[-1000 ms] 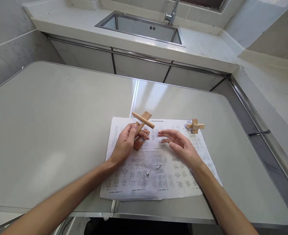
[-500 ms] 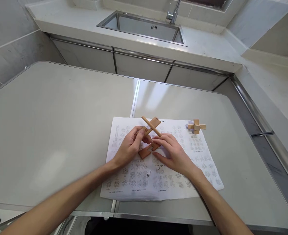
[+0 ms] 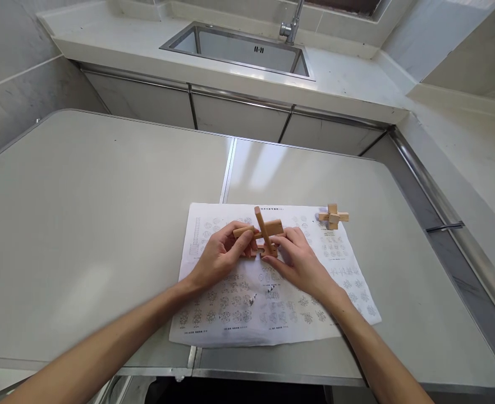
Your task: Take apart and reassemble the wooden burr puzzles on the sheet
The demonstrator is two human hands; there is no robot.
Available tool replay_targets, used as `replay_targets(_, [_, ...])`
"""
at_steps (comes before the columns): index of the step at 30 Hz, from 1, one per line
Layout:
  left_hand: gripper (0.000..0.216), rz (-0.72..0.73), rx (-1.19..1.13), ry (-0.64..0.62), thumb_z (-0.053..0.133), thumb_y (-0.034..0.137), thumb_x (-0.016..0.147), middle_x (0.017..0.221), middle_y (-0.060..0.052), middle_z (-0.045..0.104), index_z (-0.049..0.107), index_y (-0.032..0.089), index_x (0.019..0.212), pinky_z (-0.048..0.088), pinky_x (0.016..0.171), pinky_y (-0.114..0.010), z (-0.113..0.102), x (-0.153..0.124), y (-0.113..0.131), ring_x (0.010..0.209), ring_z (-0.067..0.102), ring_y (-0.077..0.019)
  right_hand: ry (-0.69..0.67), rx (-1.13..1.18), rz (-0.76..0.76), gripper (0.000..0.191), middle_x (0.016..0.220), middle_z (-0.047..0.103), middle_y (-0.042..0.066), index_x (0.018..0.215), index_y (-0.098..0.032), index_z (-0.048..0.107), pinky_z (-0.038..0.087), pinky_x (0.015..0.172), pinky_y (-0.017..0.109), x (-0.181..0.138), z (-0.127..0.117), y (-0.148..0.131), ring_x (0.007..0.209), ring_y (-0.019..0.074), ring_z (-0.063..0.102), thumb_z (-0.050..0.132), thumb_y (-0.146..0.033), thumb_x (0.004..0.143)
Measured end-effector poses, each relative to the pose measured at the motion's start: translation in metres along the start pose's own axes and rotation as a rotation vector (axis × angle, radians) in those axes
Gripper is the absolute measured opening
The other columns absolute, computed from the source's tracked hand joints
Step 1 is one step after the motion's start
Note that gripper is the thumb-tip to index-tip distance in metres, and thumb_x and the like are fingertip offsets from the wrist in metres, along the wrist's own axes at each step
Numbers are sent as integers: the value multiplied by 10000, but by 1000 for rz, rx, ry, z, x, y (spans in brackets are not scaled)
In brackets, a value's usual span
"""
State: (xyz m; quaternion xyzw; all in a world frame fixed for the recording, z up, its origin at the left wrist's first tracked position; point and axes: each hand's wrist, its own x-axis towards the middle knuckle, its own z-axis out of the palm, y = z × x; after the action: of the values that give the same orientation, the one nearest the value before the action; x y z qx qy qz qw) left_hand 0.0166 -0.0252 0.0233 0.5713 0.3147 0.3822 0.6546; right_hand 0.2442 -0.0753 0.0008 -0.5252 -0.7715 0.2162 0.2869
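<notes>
My left hand (image 3: 226,249) pinches a flat wooden puzzle piece (image 3: 275,227) by its left end, thumb on top. A slim wooden stick (image 3: 262,224) crosses that piece and leans upward. Below them is a notched wooden puzzle piece (image 3: 271,251), its cut-out facing up between the hands. My right hand (image 3: 294,252) has its thumb and fingers closed on the right end of this notched piece, close to the stick's lower end. Fingers of my left hand partly cover the notched piece's left end, so whether the pieces interlock is hidden.
A printed sheet of small diagrams (image 3: 315,306) lies under the hands on a pale folding table (image 3: 104,224). An assembled wooden cross-shaped puzzle (image 3: 333,217) stands at the sheet's upper right. Beyond the table are a counter with a sink (image 3: 239,50) and a faucet (image 3: 290,29).
The flat piece and stick have been turned; the stick now stands steeper. My right thumb and fingers have closed on the notched piece, which has tilted and moved up nearer the flat piece.
</notes>
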Motion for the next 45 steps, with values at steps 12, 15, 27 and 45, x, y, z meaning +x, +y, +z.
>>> replay_targets(12, [331, -33, 24, -136, 631, 469, 1053, 783, -13, 658, 715, 154, 999, 475, 576, -246, -6, -1, -1, 600, 586, -101, 67, -38, -2, 145, 1100, 634, 97, 1075, -247, 676, 524, 822, 431, 0, 1, 3, 984, 274, 594, 565, -165, 1034])
replay_targets(15, [351, -43, 20, -143, 638, 491, 1043, 765, -10, 652, 705, 151, 984, 458, 555, -237, -6, -1, 1, 585, 584, -99, 180, 75, 94, 125, 1067, 668, 88, 1043, -238, 663, 515, 791, 397, 2, -1, -2, 926, 249, 622, 547, -274, 1075])
replay_targets(27, [477, -110, 45, -159, 549, 597, 1052, 752, -23, 642, 677, 157, 922, 439, 586, -249, -5, -1, 4, 606, 533, -115, 189, 1171, 440, 290, 672, 385, -63, 1121, -270, 615, 342, 549, 311, 9, -14, 5, 550, 151, 306, 674, -523, 992])
replay_targets(45, [473, -126, 10, -230, 520, 583, 1070, 784, -18, 620, 661, 161, 910, 433, 594, -239, -5, 0, 1, 630, 528, -109, -74, 1283, 416, 321, 588, 328, -91, 1135, -262, 652, 265, 540, 286, -2, -13, -3, 521, 125, 248, 704, -544, 990])
